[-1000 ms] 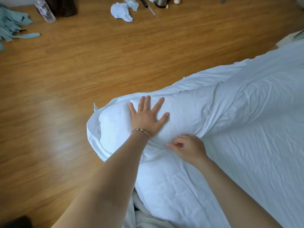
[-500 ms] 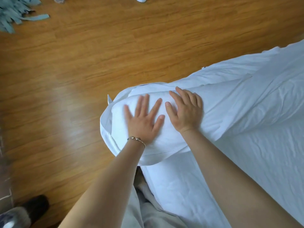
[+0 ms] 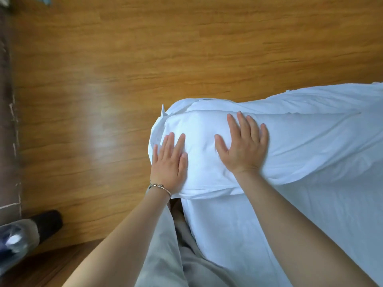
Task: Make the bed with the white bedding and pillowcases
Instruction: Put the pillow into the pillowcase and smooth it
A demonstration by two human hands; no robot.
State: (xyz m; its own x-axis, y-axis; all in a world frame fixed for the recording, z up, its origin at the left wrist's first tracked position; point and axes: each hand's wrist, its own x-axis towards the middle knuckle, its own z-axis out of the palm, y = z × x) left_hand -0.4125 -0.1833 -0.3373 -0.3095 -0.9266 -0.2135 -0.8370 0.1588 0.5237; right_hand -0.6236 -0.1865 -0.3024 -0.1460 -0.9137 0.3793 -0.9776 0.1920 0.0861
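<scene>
At the bed's corner, the left hand (image 3: pixel 169 162) and right hand (image 3: pixel 243 146) lie flat on the cased pillow (image 3: pixel 300 137), fingers straight and slightly spread, seemingly pressing it smooth.

Soft, even daylight; a broad pale glare patch lies on the wooden floor (image 3: pixel 99 133) at left. Shadows are faint beneath the white bedding (image 3: pixel 310 146). Motion blur softens the frame, strongest on a dark object (image 3: pixel 47 222) at near left. Wide-angle distortion bends the edges.
</scene>
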